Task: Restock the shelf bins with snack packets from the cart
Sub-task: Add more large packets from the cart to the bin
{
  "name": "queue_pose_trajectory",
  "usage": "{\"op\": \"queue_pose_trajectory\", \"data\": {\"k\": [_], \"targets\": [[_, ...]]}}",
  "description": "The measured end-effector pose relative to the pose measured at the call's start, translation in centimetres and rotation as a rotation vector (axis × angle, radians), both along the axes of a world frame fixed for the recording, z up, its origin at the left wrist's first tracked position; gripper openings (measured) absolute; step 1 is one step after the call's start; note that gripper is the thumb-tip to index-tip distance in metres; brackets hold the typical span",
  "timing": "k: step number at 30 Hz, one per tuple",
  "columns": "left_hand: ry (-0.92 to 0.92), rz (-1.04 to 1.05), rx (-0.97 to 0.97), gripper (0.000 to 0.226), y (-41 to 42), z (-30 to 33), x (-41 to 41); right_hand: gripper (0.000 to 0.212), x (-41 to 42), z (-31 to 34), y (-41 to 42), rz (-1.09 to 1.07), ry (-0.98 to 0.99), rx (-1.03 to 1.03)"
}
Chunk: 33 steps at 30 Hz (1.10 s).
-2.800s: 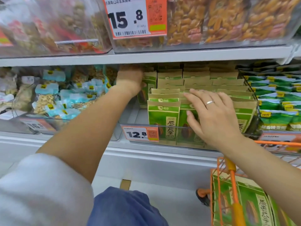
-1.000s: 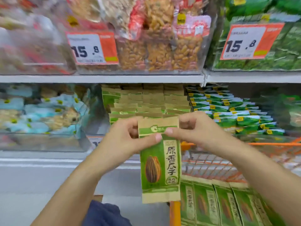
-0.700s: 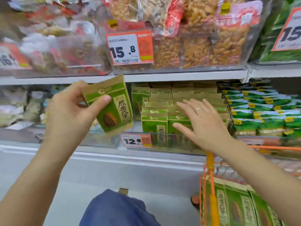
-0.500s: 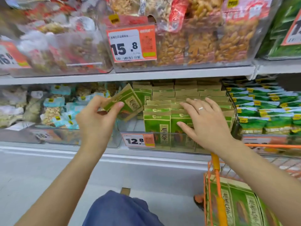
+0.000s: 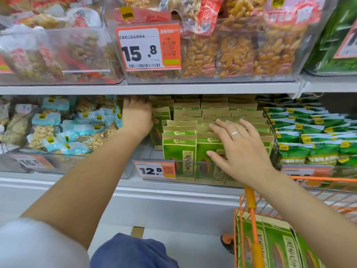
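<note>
Now stocking: one packet carried from mid-air into the bin's left rear column.
Near, cart [image 5: 249, 198] with more green packets [image 5: 274, 246]; mid, right hand [image 5: 239, 149] flat, fingers spread, steadying the front rows; far, left hand [image 5: 136, 115] deep in the bin [image 5: 193, 169], its grip hidden, seating the seed packet [image 5: 161, 116]. Restocking continues.

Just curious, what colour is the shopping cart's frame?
Orange; the cart shows clearly in the head view, lower right.

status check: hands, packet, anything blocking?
Left hand deep in bin, seating packet in left row. Right hand flat, open, bracing front packets. Nothing blocking.
</note>
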<state>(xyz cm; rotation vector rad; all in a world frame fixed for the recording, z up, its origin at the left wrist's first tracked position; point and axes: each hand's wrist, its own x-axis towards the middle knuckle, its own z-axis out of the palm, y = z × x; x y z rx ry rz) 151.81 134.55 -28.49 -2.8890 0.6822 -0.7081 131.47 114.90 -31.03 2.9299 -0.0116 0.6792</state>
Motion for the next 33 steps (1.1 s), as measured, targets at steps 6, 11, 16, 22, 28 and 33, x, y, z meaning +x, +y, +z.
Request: {"op": "queue_pose_trajectory", "data": {"k": [6, 11, 16, 22, 28, 33], "targets": [[0.046, 0.016, -0.191, 0.055, 0.6, 0.8, -2.6, 0.055, -1.3, 1.5, -1.1, 0.173, -0.05, 0.155], [-0.114, -0.483, -0.75, 0.016, 2.1, 1.1, -13.1, 0.029, -8.8, 2.0, -5.0, 0.412, -0.191, 0.172], [0.244, -0.982, -0.459, 0.021, -3.6, -3.8, -22.3, 0.041, -16.2, -3.2, -10.9, 0.277, 0.333, -0.093], [0.595, -1.012, -0.349, 0.028, -10.7, -7.4, -26.4, 0.035, -20.9, -6.5, -16.2, -0.451, 0.932, -0.285], [0.707, -0.968, -0.367, 0.035, -11.0, -7.8, -26.1, 0.04, -22.0, -6.3, -18.0, -0.697, 0.72, -0.411], [0.71, -0.962, -0.385, 0.039, -11.3, -7.6, -26.3, 0.044, -22.1, -6.3, -18.3, -0.855, 0.712, -0.286]]}}
